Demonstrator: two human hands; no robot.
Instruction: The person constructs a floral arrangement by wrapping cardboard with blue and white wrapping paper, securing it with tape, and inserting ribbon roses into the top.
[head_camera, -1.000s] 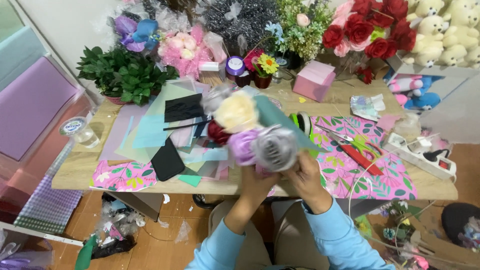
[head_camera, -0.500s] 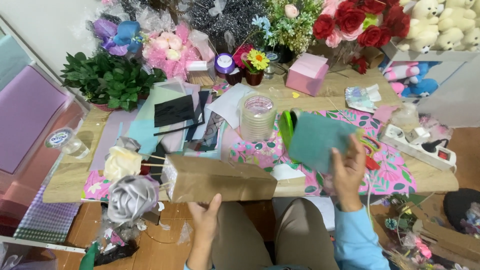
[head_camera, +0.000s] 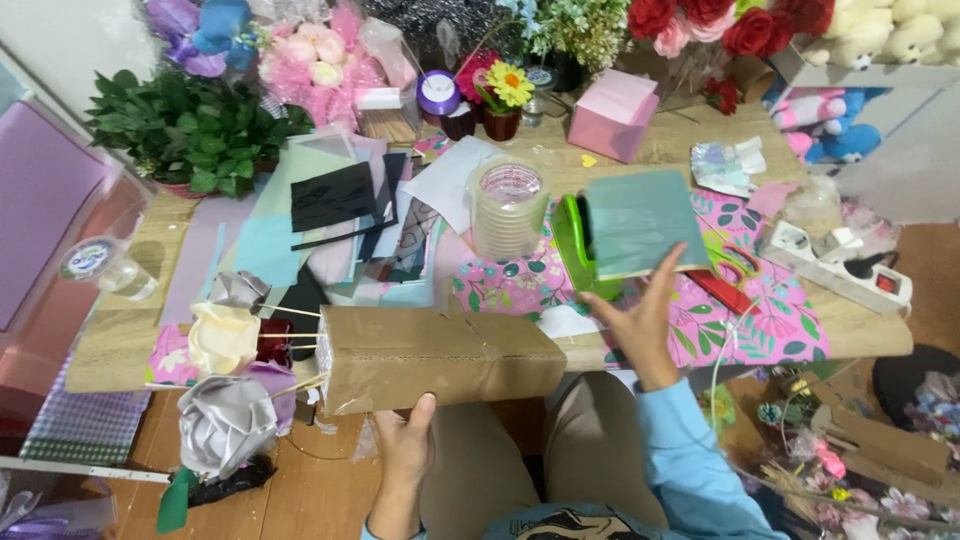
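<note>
Two hands busy: left hand (head_camera: 408, 452) grips cardboard block (head_camera: 440, 357) w/ stick-mounted fabric roses (head_camera: 225, 420); right hand (head_camera: 640, 315) holds teal sheet (head_camera: 640, 222). Wrapping likely nxt—needs sheet brought to block.

Left hand (head_camera: 408, 452) under cardboard box (head_camera: 440, 357) of paper flowers (head_camera: 225, 385), right hand (head_camera: 640, 320) lifting teal sheet (head_camera: 640, 222)
</note>
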